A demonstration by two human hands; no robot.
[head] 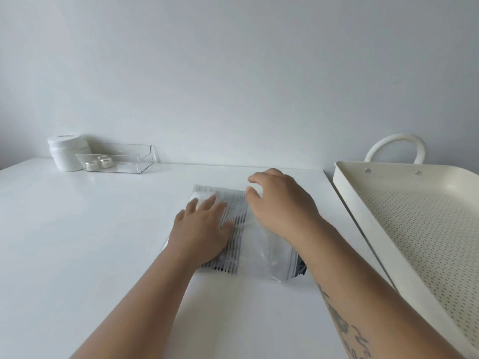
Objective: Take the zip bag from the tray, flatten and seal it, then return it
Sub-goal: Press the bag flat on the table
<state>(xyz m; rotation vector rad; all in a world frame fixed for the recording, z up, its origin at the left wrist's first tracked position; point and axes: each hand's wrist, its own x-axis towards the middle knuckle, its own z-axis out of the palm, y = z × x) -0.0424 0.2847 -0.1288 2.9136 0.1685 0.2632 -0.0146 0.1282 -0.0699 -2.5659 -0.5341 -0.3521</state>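
flattening in progress, seal still to come

the zip bag (255, 251) is out of the tray (344, 193) and lying on the desk (90, 242), near the right edge, with the tray empty just beside it on that side. inside the clear plastic there's a folded striped cloth (233, 211). the left hand (202, 229) is spread flat, palm down, pressing on the left half of the bag, fingers open and gripping nothing. the right hand (280, 200) is over the far right part, fingers loosely curled and open, touching or just above the plastic; i can't tell which, and it isn't pinching anything. so this looks like the flattening step, air being pushed out. the zip strip seems to run along the bag's right end, under the right forearm, with something dark poking out there, so it reads as unsealed. next move, i'd say: tuck that in, keep one palm down, and run fingertips firmly along the strip. back at the far left corner sit a white jar (66, 154) and a clear box (116, 158), out of play.
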